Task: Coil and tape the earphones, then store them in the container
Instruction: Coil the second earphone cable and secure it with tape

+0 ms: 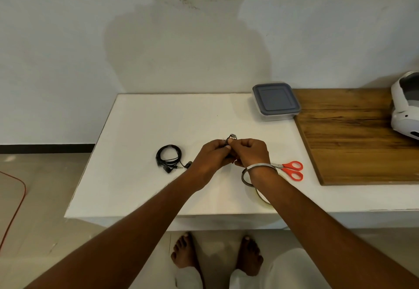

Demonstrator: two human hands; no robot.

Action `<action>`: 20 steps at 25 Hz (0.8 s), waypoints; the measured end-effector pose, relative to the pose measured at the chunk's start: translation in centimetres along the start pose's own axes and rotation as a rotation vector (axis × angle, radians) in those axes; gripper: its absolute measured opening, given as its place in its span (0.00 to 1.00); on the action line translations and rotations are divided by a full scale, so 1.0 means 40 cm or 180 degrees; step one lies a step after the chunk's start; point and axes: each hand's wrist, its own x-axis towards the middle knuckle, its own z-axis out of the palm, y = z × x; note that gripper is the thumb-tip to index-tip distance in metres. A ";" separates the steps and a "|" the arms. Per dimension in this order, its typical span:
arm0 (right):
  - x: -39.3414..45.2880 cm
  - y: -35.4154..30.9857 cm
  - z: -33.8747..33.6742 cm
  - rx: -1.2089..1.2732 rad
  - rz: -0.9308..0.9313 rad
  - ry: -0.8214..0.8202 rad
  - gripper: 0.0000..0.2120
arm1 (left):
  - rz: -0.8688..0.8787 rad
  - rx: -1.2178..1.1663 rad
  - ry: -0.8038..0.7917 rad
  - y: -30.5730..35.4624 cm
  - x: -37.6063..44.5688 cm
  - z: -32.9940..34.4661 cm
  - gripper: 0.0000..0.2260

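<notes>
My left hand (210, 156) and my right hand (249, 152) meet above the middle of the white table (140, 186), both closed on a small bundle of black earphones (230, 139) that pokes out above the fingers; most of it is hidden. A second pair of black earphones (169, 157) lies coiled on the table to the left of my hands, its jack and buds loose beside it. The clear container (275, 101) with a grey lid stands shut at the table's far right.
Orange-handled scissors (291, 170) lie just right of my right wrist. A tape roll (260, 194) sits partly under my right forearm. A wooden board (358, 136) covers the right side, with a white headset (405, 111) on it. The wall is behind.
</notes>
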 end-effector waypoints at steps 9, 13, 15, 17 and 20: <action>-0.011 0.004 -0.016 0.0178 -0.0010 -0.0138 0.07 | -0.0028 0.0151 0.0350 0.014 0.005 0.007 0.14; -0.014 0.017 -0.017 0.0635 0.0249 -0.0251 0.06 | 0.0038 0.0286 0.0400 0.021 0.007 0.002 0.12; -0.016 0.025 -0.018 0.1017 0.0409 -0.0313 0.06 | 0.0103 0.0364 0.0427 0.021 0.011 -0.005 0.12; -0.018 0.032 -0.020 0.1198 0.0429 -0.0353 0.05 | 0.0156 0.0403 0.0399 0.022 0.012 -0.010 0.11; -0.025 0.038 -0.020 0.1281 0.0433 -0.0373 0.05 | 0.0116 0.0203 0.0309 0.025 0.009 -0.009 0.11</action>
